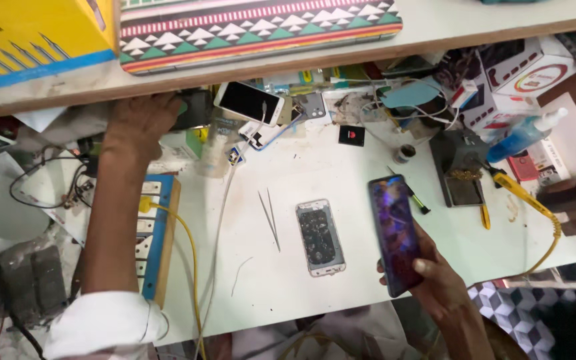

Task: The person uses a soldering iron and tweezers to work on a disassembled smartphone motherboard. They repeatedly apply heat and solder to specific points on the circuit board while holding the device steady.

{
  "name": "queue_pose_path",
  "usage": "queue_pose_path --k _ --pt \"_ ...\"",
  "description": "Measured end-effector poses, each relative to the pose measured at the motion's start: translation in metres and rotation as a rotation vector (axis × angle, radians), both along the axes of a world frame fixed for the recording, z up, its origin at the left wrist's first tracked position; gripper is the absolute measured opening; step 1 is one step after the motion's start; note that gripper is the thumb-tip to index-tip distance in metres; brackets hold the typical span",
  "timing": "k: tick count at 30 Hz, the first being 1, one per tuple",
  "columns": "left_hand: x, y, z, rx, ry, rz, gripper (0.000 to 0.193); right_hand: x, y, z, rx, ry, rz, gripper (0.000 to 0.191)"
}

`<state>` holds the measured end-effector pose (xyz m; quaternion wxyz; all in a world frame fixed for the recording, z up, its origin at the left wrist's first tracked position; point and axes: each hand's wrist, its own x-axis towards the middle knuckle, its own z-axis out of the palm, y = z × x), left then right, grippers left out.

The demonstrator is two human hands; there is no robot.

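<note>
My right hand [438, 283] holds a dark smartphone [395, 230] upright over the near edge of the white workbench [341, 167], its glossy screen facing me. My left hand [140, 123] reaches far under the shelf at the back left and closes around a dark object [191, 109] there; what it is stays hidden. Between my hands an opened phone frame [321, 237] lies flat on the bench, and metal tweezers [271, 217] rest just left of it. A white-edged phone [249, 103] on a white cable leans under the shelf near my left hand.
A blue-and-wood power strip [158, 233] with a yellow cable sits under my left forearm. A soldering stand [460, 170], a blue spray bottle [525, 137], a yellow-handled tool [528, 200] and boxes crowd the right. The shelf above carries a patterned case [255, 23] and a yellow box [35, 33].
</note>
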<state>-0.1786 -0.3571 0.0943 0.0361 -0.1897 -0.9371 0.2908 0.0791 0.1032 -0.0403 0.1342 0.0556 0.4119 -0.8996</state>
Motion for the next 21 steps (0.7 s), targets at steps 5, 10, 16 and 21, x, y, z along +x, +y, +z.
queue_pose_path --k 5,10,16,21 --pt "0.010 -0.020 0.003 0.161 0.282 -0.166 0.081 -0.045 -0.030 0.035 0.074 -0.003 0.143 0.108" --pt "0.077 0.000 -0.005 0.846 0.172 0.135 0.048 -0.114 -0.074 0.054 0.329 0.201 0.357 0.102" --pt "0.086 0.010 -0.026 2.021 -0.274 0.561 0.060 -0.209 -0.156 0.067 0.744 0.296 0.600 0.102" --pt "0.089 -0.012 -0.048 2.157 -0.310 0.600 0.036 -0.258 -0.213 0.094 0.750 0.378 0.819 0.099"
